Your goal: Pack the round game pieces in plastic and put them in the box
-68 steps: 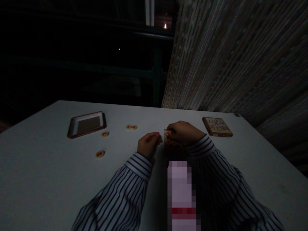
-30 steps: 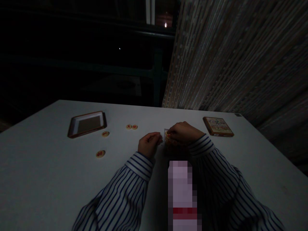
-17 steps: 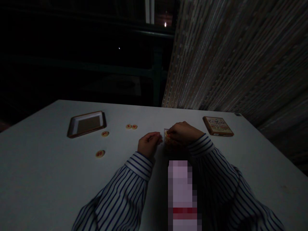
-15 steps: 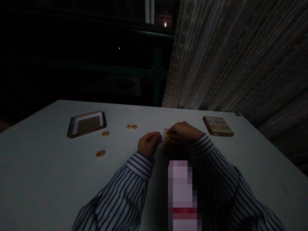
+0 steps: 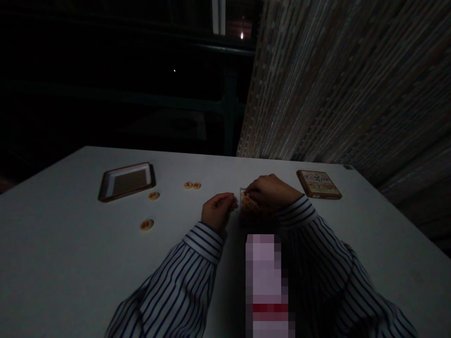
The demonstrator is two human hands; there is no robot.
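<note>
My bunched right hand (image 5: pixel 269 190) is shifting slightly, baring more round, cream, red-marked pieces (image 5: pixel 247 201) in the clear-walled box (image 5: pixel 241 191), so picking seems ongoing, my curled left hand (image 5: pixel 215 210) staying beside it, both grips unclear.

The cuffed sleeves (image 5: pixel 175 281) look white, navy-striped.
</note>
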